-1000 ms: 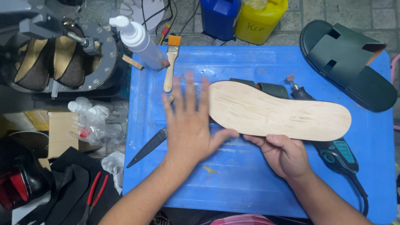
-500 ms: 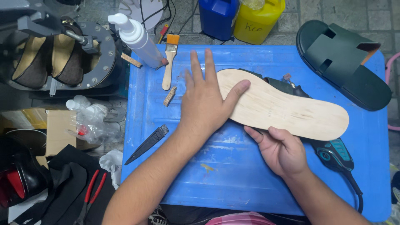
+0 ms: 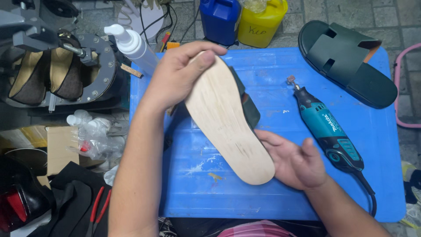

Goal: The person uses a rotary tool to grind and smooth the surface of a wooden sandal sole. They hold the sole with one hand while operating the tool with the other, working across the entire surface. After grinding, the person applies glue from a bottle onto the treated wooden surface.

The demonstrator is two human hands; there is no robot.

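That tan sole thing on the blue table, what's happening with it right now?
A person holds a pale tan sandal sole tilted above the blue table. The left hand grips its upper end, the right hand supports the lower end. A teal rotary tool and a finished dark green sandal lie to the right.

A blue plastic table (image 3: pixel 386 193) fills the middle of the scene, its top scuffed and smeared with pale marks. Beyond its far edge lies a floor of grey square tiles (image 3: pixel 386 13), with dark cables trailing across it. On the far left stands a grey metal press (image 3: pixel 94 74) with a round bolted frame. Near left, the ground is crowded with brown cardboard (image 3: pixel 59 147), crumpled clear plastic and black sheet material. A pink curved tube (image 3: pixel 400 87) shows at the right edge. The light is even and soft, casting only faint shadows.
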